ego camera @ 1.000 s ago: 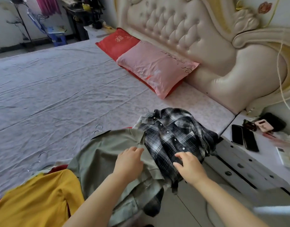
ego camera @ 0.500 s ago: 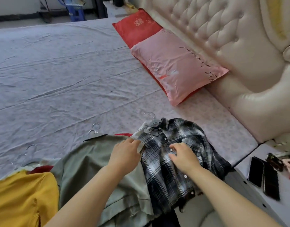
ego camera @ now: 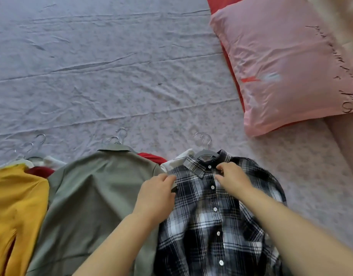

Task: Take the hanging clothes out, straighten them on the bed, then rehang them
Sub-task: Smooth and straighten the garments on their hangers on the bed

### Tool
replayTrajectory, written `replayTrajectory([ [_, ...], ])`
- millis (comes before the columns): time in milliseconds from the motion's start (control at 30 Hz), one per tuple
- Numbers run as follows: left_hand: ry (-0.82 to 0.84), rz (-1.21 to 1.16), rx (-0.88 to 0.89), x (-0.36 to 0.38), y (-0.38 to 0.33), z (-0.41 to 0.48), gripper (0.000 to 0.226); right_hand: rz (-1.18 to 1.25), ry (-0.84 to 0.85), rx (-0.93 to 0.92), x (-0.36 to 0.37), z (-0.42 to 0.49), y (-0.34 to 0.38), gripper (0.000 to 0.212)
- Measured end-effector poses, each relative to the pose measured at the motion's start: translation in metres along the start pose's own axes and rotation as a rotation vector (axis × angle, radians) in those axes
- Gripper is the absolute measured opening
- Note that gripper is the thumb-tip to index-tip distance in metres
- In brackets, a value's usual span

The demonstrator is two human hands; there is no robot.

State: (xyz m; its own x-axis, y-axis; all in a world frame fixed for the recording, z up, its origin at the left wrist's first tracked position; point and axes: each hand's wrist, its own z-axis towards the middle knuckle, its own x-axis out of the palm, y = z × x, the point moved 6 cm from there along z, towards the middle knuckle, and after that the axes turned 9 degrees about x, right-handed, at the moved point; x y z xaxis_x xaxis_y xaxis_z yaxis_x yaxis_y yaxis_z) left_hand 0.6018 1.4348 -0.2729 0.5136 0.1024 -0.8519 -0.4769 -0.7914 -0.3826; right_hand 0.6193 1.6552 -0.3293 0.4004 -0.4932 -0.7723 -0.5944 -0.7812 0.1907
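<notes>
Squaring the plaid shirt [ego camera: 215, 216] on the bed [ego camera: 112, 76]

Head view: our left hand [ego camera: 155, 194] seems to pinch the shoulder and our right hand [ego camera: 233, 178] pinches the placket under the collar, at the bed's near edge. We should tug evenly outward, with the hanger [ego camera: 206, 154] centred. We count three top garments, with the green shirt [ego camera: 98, 196] and yellow top [ego camera: 16, 206], perhaps seven hooks [ego camera: 122, 130] and two pillows [ego camera: 281, 66].

left hand [ego camera: 155, 193] onto plaid shirt [ego camera: 209, 226] shoulder, right hand [ego camera: 233, 179] up to collar [ego camera: 198, 166]
</notes>
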Motion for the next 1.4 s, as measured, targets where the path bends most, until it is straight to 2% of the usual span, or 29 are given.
replayTrajectory([
  [200,-0.018,-0.043,-0.034,0.031,0.010,0.038,0.050,-0.076,0.013,-0.040,0.018,0.075,0.004,0.037],
  [400,0.000,-0.048,-0.049,0.059,0.027,0.057,0.050,-0.106,-0.052,-0.049,0.035,0.127,0.013,0.037],
  [667,0.012,-0.082,-0.069,0.094,0.043,0.071,0.049,-0.244,-0.085,0.048,0.071,0.171,0.002,0.042],
  [900,0.025,-0.092,-0.077,0.108,0.048,0.066,0.048,-0.313,-0.152,0.093,0.076,0.187,0.000,0.035],
  [1000,0.025,-0.091,-0.073,0.110,0.048,0.061,0.049,-0.365,-0.143,0.059,0.073,0.186,-0.003,0.030],
  [1133,0.016,-0.104,-0.079,0.105,0.047,0.048,0.046,-0.254,-0.209,0.013,0.061,0.161,-0.005,0.020],
  [1267,-0.014,-0.095,-0.061,0.086,0.039,0.034,0.047,-0.220,-0.268,-0.071,0.034,0.116,-0.008,0.009],
  [1400,-0.082,-0.091,-0.029,0.051,0.027,0.019,0.049,-0.221,-0.335,-0.161,-0.004,0.053,-0.002,0.009],
])
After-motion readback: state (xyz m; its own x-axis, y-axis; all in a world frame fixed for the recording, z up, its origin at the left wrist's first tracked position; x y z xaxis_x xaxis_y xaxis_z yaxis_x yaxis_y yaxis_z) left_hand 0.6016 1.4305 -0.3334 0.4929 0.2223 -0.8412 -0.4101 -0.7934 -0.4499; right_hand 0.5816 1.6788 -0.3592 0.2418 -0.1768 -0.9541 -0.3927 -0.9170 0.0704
